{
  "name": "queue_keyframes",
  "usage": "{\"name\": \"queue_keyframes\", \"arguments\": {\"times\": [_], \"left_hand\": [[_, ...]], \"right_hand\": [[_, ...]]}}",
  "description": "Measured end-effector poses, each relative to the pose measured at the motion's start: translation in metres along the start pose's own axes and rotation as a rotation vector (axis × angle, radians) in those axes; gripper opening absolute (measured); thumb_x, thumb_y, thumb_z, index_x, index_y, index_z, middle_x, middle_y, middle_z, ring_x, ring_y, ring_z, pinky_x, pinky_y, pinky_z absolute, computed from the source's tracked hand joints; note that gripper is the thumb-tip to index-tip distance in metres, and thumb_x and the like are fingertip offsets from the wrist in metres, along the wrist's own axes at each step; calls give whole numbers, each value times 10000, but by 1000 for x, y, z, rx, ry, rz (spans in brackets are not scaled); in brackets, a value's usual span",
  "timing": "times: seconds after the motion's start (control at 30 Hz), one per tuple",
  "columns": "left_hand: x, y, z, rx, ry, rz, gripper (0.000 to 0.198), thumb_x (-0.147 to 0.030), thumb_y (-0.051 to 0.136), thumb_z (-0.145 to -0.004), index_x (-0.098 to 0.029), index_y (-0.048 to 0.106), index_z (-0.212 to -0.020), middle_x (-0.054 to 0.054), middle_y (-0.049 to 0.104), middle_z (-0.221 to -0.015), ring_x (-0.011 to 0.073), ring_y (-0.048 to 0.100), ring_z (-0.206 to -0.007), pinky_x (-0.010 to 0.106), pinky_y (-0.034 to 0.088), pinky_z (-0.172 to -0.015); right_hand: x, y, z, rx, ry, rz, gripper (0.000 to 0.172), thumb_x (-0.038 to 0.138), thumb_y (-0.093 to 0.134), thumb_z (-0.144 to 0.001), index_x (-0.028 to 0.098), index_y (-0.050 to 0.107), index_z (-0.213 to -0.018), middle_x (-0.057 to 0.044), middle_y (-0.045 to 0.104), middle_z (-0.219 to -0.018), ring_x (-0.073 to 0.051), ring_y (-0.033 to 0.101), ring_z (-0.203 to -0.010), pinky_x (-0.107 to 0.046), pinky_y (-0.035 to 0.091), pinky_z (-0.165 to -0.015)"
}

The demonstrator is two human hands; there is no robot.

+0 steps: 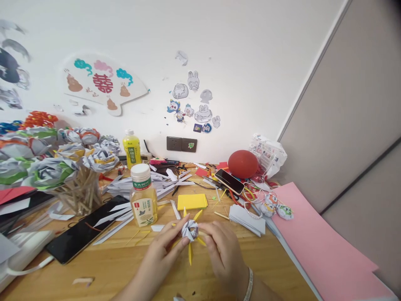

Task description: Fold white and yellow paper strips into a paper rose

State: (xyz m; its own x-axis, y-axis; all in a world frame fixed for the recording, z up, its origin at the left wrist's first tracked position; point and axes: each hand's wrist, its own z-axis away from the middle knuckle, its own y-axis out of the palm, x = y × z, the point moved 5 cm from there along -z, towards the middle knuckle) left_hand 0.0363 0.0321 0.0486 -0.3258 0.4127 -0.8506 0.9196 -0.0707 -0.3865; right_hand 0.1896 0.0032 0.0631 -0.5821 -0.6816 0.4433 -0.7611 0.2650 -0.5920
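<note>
A folded paper flower [189,229] with a white centre and yellow pointed petals sticking out around it is between my two hands, just above the wooden table. My left hand [166,242] pinches its left side between thumb and fingers. On the other side, my right hand [221,244], with a bracelet at the wrist, has its fingertips closed at the flower's right edge by a yellow petal. Just beyond the flower lies a stack of yellow paper [192,202]. A bottle of pale yellow drink [143,205] stands to the left of it.
White paper slips [247,219] lie to the right, near pink sheets [316,238]. A phone [230,180] and a red balloon [243,164] are behind. At left are a black phone [87,230], paper strips [156,184] and finished paper flowers [53,171] in a holder.
</note>
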Motion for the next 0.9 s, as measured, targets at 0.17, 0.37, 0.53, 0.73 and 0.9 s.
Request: {"name": "queue_keyframes", "arguments": {"times": [0.17, 0.37, 0.53, 0.73, 0.9], "left_hand": [[1, 3, 0, 2, 5, -5, 398, -258, 559, -776, -263, 588, -1173, 58, 696, -983, 213, 623, -929, 330, 484, -861], [4, 5, 1, 1, 12, -9, 437, -242, 587, -749, -260, 577, -1186, 62, 684, -970, 209, 627, -886, 326, 496, -838], [2, 7, 3, 13, 49, -86, 472, -234, 589, -733, -275, 561, -1202, 49, 678, -916, 207, 624, -846, 321, 494, -823], [-1, 7, 4, 7, 52, -143, 479, -224, 577, -724, -282, 563, -1199, 35, 674, -864, 203, 628, -802, 292, 510, -770], [1, 8, 4, 8, 38, -139, 484, -204, 562, -722, -279, 564, -1200, 43, 678, -898, 210, 626, -840, 296, 506, -788]], "right_hand": [[1, 4, -1, -25, 5, 28, 162, 172, 398, -877, 188, 557, -902, -44, 614, -764, -175, 562, -695, -275, 434, -623], [0, 5, -4, -3, 34, -65, 148, 158, 427, -855, 186, 562, -907, -42, 625, -787, -168, 571, -721, -260, 444, -641], [-6, 10, -5, 50, 100, -154, 136, 146, 431, -839, 184, 549, -897, -33, 619, -788, -154, 577, -709, -241, 450, -628], [0, 11, -3, 33, -31, 101, 188, 135, 396, -860, 180, 577, -881, -57, 612, -783, -175, 567, -717, -268, 454, -635], [2, 17, 0, 22, -38, 159, 230, 125, 365, -876, 172, 587, -915, -63, 602, -769, -182, 562, -706, -275, 452, -618]]}}
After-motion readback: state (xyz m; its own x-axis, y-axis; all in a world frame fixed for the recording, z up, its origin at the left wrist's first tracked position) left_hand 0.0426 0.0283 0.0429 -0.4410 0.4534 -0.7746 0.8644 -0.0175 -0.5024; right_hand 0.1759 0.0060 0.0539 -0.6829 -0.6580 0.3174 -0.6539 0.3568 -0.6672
